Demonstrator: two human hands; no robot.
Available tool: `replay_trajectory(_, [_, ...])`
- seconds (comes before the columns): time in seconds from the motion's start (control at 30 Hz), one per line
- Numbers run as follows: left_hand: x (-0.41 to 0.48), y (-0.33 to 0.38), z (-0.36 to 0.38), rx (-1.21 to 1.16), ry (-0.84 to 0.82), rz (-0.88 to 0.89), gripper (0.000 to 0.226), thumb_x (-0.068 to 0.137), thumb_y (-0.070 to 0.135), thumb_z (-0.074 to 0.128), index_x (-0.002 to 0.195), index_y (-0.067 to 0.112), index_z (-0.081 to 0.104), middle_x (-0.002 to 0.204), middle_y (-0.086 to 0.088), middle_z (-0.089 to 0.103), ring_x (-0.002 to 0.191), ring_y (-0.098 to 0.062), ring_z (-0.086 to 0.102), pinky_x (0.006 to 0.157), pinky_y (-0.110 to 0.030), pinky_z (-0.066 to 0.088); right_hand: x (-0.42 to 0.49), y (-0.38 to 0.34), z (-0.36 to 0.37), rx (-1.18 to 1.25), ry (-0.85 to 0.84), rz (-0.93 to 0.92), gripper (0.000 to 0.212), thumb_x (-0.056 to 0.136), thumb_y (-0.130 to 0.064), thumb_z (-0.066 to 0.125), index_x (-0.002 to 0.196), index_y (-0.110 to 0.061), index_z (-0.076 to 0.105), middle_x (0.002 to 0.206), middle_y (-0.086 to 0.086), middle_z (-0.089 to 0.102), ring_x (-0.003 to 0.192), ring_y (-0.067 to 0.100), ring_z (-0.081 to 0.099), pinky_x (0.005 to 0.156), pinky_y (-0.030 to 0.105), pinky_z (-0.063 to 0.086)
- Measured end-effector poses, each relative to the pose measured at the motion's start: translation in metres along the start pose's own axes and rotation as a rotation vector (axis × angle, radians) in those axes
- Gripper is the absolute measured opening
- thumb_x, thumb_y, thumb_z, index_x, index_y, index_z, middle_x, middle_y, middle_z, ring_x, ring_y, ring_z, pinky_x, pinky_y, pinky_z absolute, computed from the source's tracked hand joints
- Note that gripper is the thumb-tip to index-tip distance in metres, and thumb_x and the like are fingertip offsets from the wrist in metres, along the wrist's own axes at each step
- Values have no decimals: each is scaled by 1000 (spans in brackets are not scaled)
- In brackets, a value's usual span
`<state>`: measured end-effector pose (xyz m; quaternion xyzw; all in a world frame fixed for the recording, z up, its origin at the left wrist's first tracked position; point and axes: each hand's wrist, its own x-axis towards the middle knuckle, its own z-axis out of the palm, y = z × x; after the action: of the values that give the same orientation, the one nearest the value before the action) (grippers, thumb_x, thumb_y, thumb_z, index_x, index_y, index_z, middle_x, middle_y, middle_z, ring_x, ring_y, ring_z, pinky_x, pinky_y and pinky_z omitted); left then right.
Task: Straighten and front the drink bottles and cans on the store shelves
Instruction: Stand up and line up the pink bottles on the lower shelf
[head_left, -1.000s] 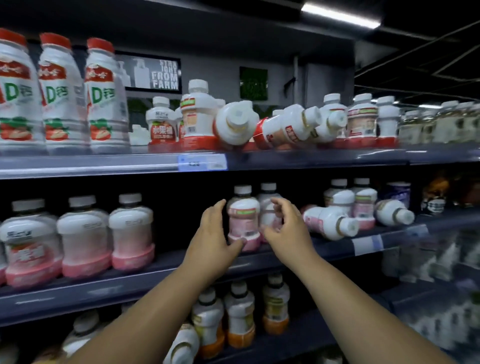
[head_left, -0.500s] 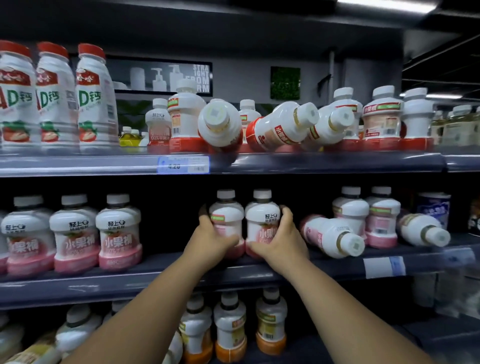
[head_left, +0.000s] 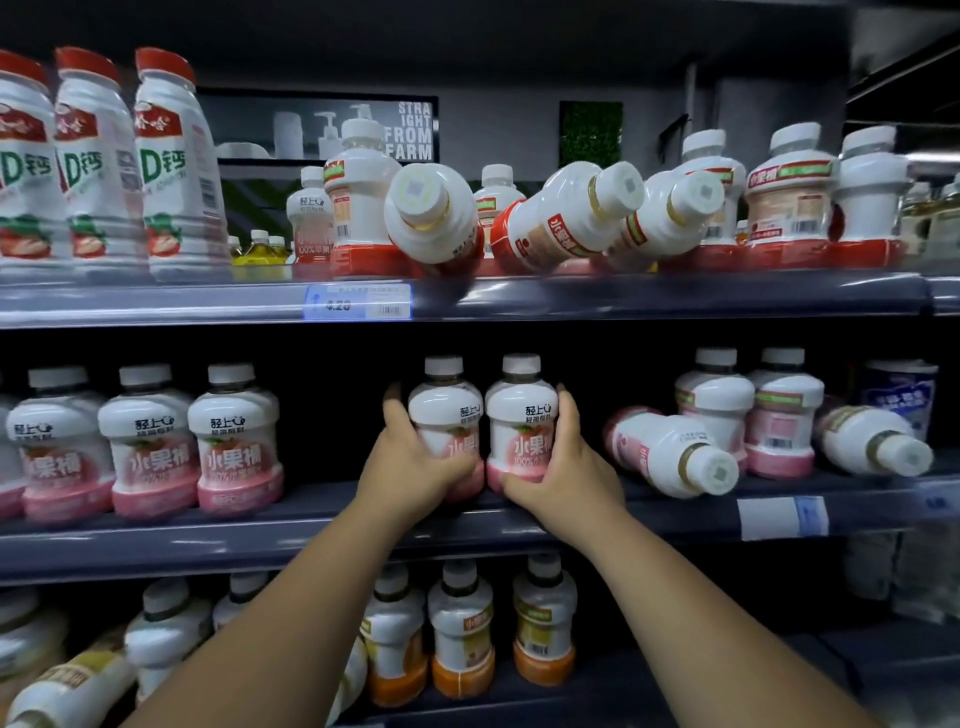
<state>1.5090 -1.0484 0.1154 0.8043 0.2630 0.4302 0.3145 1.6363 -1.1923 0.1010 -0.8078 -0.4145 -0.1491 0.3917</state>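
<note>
Gripping: left hand (head_left: 410, 467) squat pink bottle (head_left: 447, 415) | right hand (head_left: 563, 467) glossy twin bottle (head_left: 522, 415)

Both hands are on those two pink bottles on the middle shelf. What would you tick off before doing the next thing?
1. Left hand grips the left pink bottle: ok.
2. Right hand grips the right pink bottle: ok.
3. Both held bottles upright: ok.
4. Left pink bottle's label square to the front: cannot tell, the hand covers part.
5. Toppled pink bottle just to their right standing: not ok, it lies on its side.
6. Top-shelf red bottles standing: not ok, several lie tipped.
</note>
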Motion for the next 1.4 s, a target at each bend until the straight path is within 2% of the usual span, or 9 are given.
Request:
replay_trajectory(0.17, [-1,-1,0,20,-27,27,118,45,61,84,138,37,16,121,2,60,107,-18,62,92,-42,53,0,3,1,-18,9,-1,125,67,-72,71,153,-36,-13,149,2,49,126,29,54,94,37,47])
replay_trajectory(0.33, [2,-3,-13,-85,-81,-26,110,58,35,93,141,18,22,111,3,62,97,-12,63,92,-34,52,-1,-1,-3,-54,-4,-26,125,66,-77,69,155,-33,-6,144,2,54,123,29,57,91,36,48])
replay_trajectory(0.53, [-1,-21,-59,-27,-75,-36,75,55,33,94,107,28,40,104,4,66,93,-8,67,87,-37,57,5,-30,1,-27,-152,-50,131,62,-76,74,155,-30,-6,141,3,56,119,28,59,89,34,48])
replay_trajectory(0.6, [-3,-26,-75,-15,-67,-28,81,60,26,92,120,25,38,105,5,66,93,-7,66,86,-34,56,5,-43,9,1,-187,-62,132,62,-74,76,156,-29,-6,141,3,56,119,27,59,89,33,48])
replay_trajectory(0.73, [-5,-36,-96,40,-81,-26,103,71,22,83,147,28,14,114,3,65,101,-15,64,91,-35,52,5,-64,26,16,-201,-67,132,60,-76,76,155,-30,-4,138,3,57,116,26,61,88,34,51])
replay_trajectory(0.93, [-23,-42,-105,156,-17,96,103,71,29,82,150,33,15,128,7,59,110,-13,60,93,-37,52,3,-79,38,3,-189,-67,131,59,-76,76,154,-29,0,137,5,58,115,29,61,86,35,50])
replay_trajectory(1.1, [-40,-51,-124,480,52,242,81,86,27,68,153,29,23,144,2,40,118,-16,50,87,-30,48,3,-89,44,-5,-197,-65,132,58,-77,75,154,-30,-2,139,3,57,117,28,60,88,36,51])
replay_trajectory(1.27, [-43,-56,-138,495,59,283,75,87,29,67,151,27,29,148,3,40,127,-16,46,95,-34,49,1,-99,54,-3,-190,-60,130,58,-78,74,153,-30,0,137,2,59,115,28,61,85,35,51])
replay_trajectory(1.4, [-42,-56,-146,472,79,322,74,85,33,69,149,29,31,144,6,42,124,-15,47,94,-31,49,-1,-100,54,58,-203,-51,134,57,-74,78,155,-32,-4,142,-1,55,120,24,59,91,36,50])
